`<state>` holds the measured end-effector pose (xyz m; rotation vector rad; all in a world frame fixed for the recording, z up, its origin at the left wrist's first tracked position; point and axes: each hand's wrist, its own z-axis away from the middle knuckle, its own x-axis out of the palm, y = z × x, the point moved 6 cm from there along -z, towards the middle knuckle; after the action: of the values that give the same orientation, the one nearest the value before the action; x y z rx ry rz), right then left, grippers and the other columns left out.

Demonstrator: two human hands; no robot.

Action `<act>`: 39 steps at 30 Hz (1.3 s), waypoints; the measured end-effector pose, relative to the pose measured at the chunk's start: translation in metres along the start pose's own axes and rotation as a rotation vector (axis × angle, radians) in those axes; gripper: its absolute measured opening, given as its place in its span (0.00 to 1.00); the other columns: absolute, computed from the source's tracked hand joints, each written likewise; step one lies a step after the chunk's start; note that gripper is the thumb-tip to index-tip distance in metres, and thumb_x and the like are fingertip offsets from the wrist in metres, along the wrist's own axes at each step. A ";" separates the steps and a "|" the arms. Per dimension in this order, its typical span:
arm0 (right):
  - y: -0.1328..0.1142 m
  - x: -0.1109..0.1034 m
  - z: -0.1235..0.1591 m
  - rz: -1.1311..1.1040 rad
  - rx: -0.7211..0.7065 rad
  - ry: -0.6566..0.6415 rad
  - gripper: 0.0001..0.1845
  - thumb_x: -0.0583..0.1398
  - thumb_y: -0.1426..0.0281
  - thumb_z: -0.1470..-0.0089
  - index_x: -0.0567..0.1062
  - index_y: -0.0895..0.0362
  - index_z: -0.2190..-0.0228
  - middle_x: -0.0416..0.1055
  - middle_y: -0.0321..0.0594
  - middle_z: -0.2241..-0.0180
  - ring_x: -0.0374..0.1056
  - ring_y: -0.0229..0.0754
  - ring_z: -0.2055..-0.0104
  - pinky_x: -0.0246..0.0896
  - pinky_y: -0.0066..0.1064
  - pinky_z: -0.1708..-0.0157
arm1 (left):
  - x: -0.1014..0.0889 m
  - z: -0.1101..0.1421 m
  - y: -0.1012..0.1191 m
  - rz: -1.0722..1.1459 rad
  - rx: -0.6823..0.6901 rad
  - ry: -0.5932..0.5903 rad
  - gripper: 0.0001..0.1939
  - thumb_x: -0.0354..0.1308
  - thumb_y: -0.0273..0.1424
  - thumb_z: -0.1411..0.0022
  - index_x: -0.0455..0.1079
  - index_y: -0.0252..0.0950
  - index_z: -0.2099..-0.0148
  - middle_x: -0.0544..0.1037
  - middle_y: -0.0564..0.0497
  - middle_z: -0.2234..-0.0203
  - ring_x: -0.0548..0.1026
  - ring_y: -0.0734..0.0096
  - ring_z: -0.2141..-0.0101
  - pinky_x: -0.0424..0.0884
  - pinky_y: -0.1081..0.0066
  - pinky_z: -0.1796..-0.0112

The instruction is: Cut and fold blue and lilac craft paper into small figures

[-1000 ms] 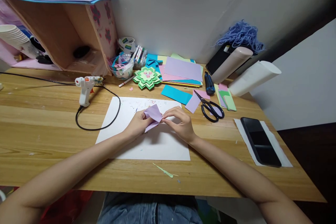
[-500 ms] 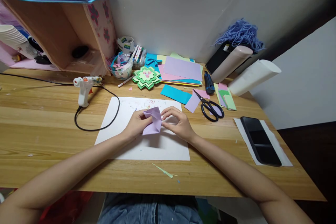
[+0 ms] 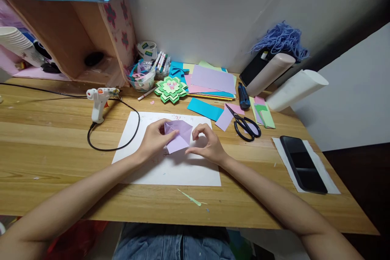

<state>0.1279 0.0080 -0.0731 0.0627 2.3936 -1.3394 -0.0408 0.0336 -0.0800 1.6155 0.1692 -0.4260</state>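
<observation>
Pinching the creased purple paper (image 3: 181, 141) over the white sheet (image 3: 189, 174) with my left hand (image 3: 153, 140), I hold my right hand (image 3: 211, 145) curved beside the paper's edge, thumb and fingertips parted, any contact unclear.

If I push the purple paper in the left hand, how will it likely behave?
The purple paper is probably light, as its edges look thin. Its creases may stiffen it, but the part beyond the left hand would likely bend easily.

No legible lettering, label (image 3: 149, 54) on tape roll (image 3: 147, 44) too small
</observation>
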 end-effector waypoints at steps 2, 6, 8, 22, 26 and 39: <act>0.002 0.003 0.000 0.060 0.047 -0.054 0.23 0.69 0.58 0.63 0.64 0.55 0.72 0.63 0.34 0.73 0.60 0.38 0.70 0.56 0.30 0.70 | -0.002 0.003 0.005 -0.078 0.062 0.041 0.13 0.59 0.36 0.48 0.71 0.33 0.62 0.76 0.50 0.72 0.70 0.72 0.73 0.65 0.74 0.73; 0.002 0.007 -0.001 0.127 0.110 -0.130 0.17 0.61 0.56 0.51 0.67 0.57 0.70 0.65 0.38 0.71 0.61 0.40 0.68 0.55 0.30 0.69 | 0.000 0.012 0.019 -0.213 0.193 0.090 0.09 0.57 0.32 0.46 0.70 0.34 0.61 0.76 0.52 0.73 0.68 0.75 0.76 0.63 0.75 0.74; 0.002 0.009 0.000 0.147 0.124 -0.147 0.12 0.58 0.60 0.47 0.69 0.57 0.70 0.65 0.38 0.71 0.61 0.39 0.68 0.55 0.30 0.68 | 0.002 0.015 0.024 -0.254 0.250 0.085 0.08 0.56 0.30 0.45 0.69 0.34 0.61 0.75 0.53 0.74 0.67 0.77 0.77 0.63 0.76 0.74; 0.017 0.007 0.008 -0.026 0.453 0.005 0.07 0.58 0.66 0.49 0.66 0.55 0.70 0.65 0.33 0.74 0.60 0.35 0.75 0.53 0.25 0.76 | 0.008 0.018 0.023 -0.228 0.292 0.025 0.11 0.57 0.27 0.45 0.68 0.36 0.57 0.76 0.52 0.71 0.70 0.76 0.75 0.64 0.76 0.73; 0.026 0.010 0.008 -0.164 0.522 -0.022 0.09 0.58 0.66 0.49 0.65 0.54 0.65 0.65 0.32 0.73 0.61 0.35 0.75 0.54 0.25 0.77 | 0.009 0.012 0.012 -0.121 0.141 -0.024 0.11 0.55 0.34 0.42 0.70 0.35 0.58 0.75 0.51 0.70 0.69 0.74 0.73 0.64 0.74 0.72; 0.026 0.002 0.005 -0.372 0.485 0.025 0.19 0.48 0.57 0.42 0.71 0.56 0.64 0.65 0.36 0.73 0.62 0.36 0.74 0.60 0.27 0.75 | 0.010 0.003 0.000 -0.047 -0.030 -0.141 0.20 0.47 0.42 0.39 0.66 0.32 0.75 0.65 0.55 0.82 0.61 0.75 0.79 0.55 0.74 0.78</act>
<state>0.1334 0.0179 -0.0968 -0.2455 2.1105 -2.0775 -0.0321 0.0288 -0.0837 1.5481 0.1062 -0.5693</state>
